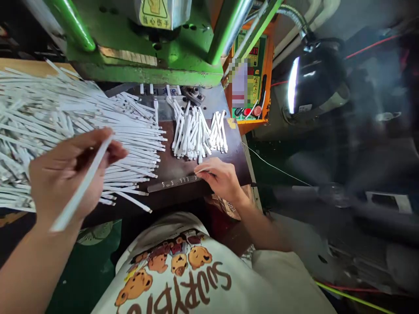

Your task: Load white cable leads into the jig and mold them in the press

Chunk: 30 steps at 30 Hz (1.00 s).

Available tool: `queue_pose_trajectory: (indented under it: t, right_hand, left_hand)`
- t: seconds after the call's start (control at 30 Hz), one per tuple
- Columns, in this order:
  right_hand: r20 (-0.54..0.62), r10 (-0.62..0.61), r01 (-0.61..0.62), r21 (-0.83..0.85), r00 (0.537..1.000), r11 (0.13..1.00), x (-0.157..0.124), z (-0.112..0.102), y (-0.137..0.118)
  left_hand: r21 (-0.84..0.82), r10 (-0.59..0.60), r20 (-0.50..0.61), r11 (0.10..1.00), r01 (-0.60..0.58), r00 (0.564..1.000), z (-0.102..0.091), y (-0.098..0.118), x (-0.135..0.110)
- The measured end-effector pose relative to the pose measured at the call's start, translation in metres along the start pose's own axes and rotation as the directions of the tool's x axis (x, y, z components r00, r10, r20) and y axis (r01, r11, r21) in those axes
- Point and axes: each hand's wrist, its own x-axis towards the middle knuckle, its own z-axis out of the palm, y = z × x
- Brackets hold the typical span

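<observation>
My left hand (70,170) is raised over the left side of the bench. A short flat white cable (80,192) is pinched between its thumb and fingers, slanting down toward my wrist. My right hand (224,179) is at the bench's front edge, with thumb and fingertips pressed together. Whatever is between those fingertips is too small to name. They are at the right end of a narrow dark strip (157,188) carrying several tiny pale pieces. Beyond that hand lie a bunch of similar white cables (193,135) and a smaller bunch (220,133).
A large heap of white cables (131,141) covers the bench's left side. Behind stands a green press (183,65) with a warning label. An orange control box (266,104) is at its right. A lamp (314,87) and a blurred fan (334,194) stand farther right.
</observation>
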Motion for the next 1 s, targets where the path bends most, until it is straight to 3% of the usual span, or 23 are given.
queue_pose_trajectory:
  t: [0.07, 0.1, 0.2, 0.27, 0.4, 0.57, 0.73, 0.9, 0.93, 1.0]
  right_hand:
    - [-0.037, 0.01, -0.007, 0.069, 0.999, 0.998, -0.014, 0.009, -0.001]
    - [-0.036, 0.011, -0.008, 0.075, 0.999, 0.997, -0.017, 0.013, -0.002]
    - [-0.026, -0.019, 0.02, 0.016, 0.999, 1.0, -0.02, 0.018, -0.005]
    - [-0.031, -0.08, 0.079, -0.041, 0.996, 0.996, -0.019, 0.02, -0.006]
    - [-0.037, -0.199, 0.193, -0.121, 0.979, 0.974, -0.019, 0.023, -0.004]
    - [-0.044, -0.219, 0.213, -0.106, 0.975, 0.971, -0.022, 0.027, -0.001]
    - [-0.069, -0.22, 0.213, -0.099, 0.973, 0.972, -0.022, 0.027, 0.001]
    - [-0.041, -0.212, 0.206, -0.126, 0.976, 0.97, -0.023, 0.026, -0.002]
    - [-0.062, -0.202, 0.19, -0.165, 0.977, 0.968, -0.026, 0.028, -0.005]
    - [-0.238, -0.163, 0.1, -0.255, 0.958, 0.962, -0.033, 0.035, -0.014]
  left_hand:
    - [0.042, 0.036, 0.094, 0.998, -0.04, 0.995, 0.008, -0.007, -0.023]
    - [0.112, 0.104, 0.17, 0.986, -0.124, 0.98, 0.012, -0.012, -0.033]
    - [0.294, 0.315, 0.411, 0.843, -0.451, 0.856, 0.026, -0.026, -0.054]
    - [0.325, 0.368, 0.5, 0.76, -0.563, 0.784, 0.035, -0.033, -0.06]
    - [0.333, 0.349, 0.582, 0.722, -0.607, 0.735, 0.047, -0.035, -0.06]
    - [0.331, 0.387, 0.652, 0.629, -0.704, 0.652, 0.044, -0.028, -0.053]
    - [0.337, 0.441, 0.618, 0.6, -0.726, 0.651, 0.044, -0.031, -0.055]
    - [0.363, 0.39, 0.666, 0.576, -0.733, 0.636, 0.048, -0.03, -0.052]
    - [0.346, 0.36, 0.69, 0.598, -0.723, 0.629, 0.046, -0.028, -0.048]
    - [0.292, 0.312, 0.722, 0.672, -0.68, 0.617, 0.035, -0.024, -0.038]
